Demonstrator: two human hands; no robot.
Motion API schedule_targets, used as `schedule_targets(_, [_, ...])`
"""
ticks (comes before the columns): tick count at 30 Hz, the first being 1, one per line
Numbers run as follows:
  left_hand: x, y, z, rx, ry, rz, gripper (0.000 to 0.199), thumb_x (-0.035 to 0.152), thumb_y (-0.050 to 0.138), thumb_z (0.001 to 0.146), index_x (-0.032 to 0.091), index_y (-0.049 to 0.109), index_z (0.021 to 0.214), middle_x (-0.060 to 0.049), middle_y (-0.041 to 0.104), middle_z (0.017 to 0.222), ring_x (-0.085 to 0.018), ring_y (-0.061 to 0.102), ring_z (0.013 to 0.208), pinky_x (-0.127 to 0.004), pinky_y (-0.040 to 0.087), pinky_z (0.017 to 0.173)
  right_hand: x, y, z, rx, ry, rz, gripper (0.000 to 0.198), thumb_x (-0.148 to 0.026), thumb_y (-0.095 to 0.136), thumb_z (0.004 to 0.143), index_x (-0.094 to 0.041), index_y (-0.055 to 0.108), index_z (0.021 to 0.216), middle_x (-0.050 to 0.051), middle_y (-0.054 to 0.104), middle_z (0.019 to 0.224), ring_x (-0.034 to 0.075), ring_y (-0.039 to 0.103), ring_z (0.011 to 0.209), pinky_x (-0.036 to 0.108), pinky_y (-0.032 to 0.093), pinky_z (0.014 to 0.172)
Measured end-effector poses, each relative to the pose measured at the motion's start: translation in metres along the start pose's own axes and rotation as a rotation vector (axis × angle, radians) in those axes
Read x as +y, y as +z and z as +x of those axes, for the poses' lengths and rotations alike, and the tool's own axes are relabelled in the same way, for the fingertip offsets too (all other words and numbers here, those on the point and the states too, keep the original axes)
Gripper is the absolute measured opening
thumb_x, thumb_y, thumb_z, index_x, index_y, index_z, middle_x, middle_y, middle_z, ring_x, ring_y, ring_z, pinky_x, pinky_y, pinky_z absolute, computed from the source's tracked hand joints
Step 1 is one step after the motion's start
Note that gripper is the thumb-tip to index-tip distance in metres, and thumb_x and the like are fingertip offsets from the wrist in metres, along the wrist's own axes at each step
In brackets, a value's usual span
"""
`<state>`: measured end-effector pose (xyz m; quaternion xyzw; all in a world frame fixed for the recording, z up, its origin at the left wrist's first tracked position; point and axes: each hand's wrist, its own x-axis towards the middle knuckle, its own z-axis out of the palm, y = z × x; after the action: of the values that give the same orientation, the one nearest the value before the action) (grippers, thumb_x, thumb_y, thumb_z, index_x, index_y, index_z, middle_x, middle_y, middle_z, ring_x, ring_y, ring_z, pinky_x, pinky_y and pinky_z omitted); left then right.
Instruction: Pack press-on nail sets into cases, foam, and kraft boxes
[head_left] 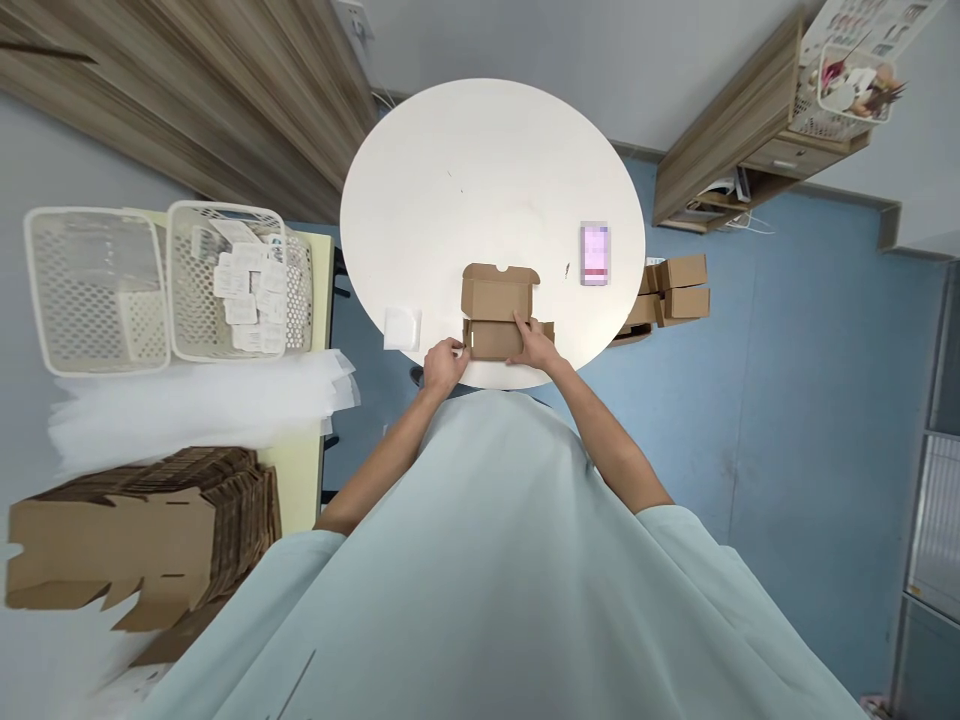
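Observation:
A brown cardboard box (498, 298), partly folded, lies near the front edge of the round white table (480, 160). Its lid panel with rounded tabs stretches away from me, while the base is closest to my body. My left hand (445, 366) is closed, its fingertips pinching the side flap at the box's left end. On the right, my right hand (535, 347) grips the base, thumb and fingers apart across its width. A small white square packet (403, 328) rests left of the box. The undersides of the gripped flaps are hidden.
A phone (595, 254) lies on the table's right. Folded boxes (684, 285) stand beyond its right edge. Leftward, a side table (298, 480) bears a basket of white packets (225, 345), another basket (101, 365), white sheets (202, 405) and flat cardboard (112, 540).

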<state>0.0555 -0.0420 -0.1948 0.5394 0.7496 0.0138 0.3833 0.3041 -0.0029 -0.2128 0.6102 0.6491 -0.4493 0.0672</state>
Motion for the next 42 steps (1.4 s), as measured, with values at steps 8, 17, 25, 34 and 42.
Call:
schedule_targets(8, [0.015,0.01,0.002,0.004,0.028,-0.021,0.031,0.043,0.064,0.108,0.02,0.067,0.129,-0.012,0.081,0.134,-0.029,0.077,0.119,-0.039,0.056,0.103,0.002,0.003,0.003,0.002,-0.015,-0.019,0.148,-0.042,0.105,0.075,-0.037,0.005,0.185,0.025,0.019,0.183,0.044,0.053,0.157,0.058,0.055,0.121])
schedule_targets(17, [0.014,0.013,0.02,-0.078,-0.048,0.169,0.022,0.037,0.062,0.105,0.023,0.072,0.118,-0.016,0.082,0.124,-0.036,0.076,0.12,-0.045,0.06,0.097,0.0,0.002,0.002,0.0,-0.012,-0.024,0.158,-0.053,0.109,0.065,-0.036,0.008,0.185,0.027,0.004,0.189,0.049,0.046,0.163,0.059,0.052,0.124])
schedule_targets(25, [0.027,0.018,0.019,-0.075,-0.043,0.327,0.027,0.029,0.058,0.105,0.016,0.077,0.12,-0.024,0.08,0.121,-0.041,0.076,0.122,-0.05,0.06,0.099,-0.005,-0.001,0.001,-0.006,0.0,-0.037,0.15,-0.054,0.107,0.07,-0.034,0.013,0.185,0.027,0.009,0.188,0.05,0.051,0.159,0.058,0.055,0.12])
schedule_targets(34, [0.037,0.012,0.013,-0.093,-0.03,0.366,0.034,0.023,0.049,0.106,0.012,0.076,0.124,-0.025,0.079,0.122,-0.041,0.076,0.12,-0.048,0.059,0.097,0.027,-0.007,-0.04,0.449,0.15,0.083,0.063,-0.04,0.053,0.111,-0.019,0.044,0.17,0.018,0.063,0.155,0.031,0.065,0.137,0.046,0.06,0.109])
schedule_targets(42, [0.043,0.008,0.011,-0.123,-0.047,0.388,0.036,0.022,0.048,0.106,0.009,0.076,0.126,-0.026,0.078,0.125,-0.04,0.075,0.12,-0.045,0.057,0.096,0.031,-0.008,-0.045,0.279,0.296,0.053,0.017,-0.03,0.053,0.111,-0.023,0.068,0.108,0.01,0.081,0.107,0.028,0.074,0.101,0.034,0.053,0.084])
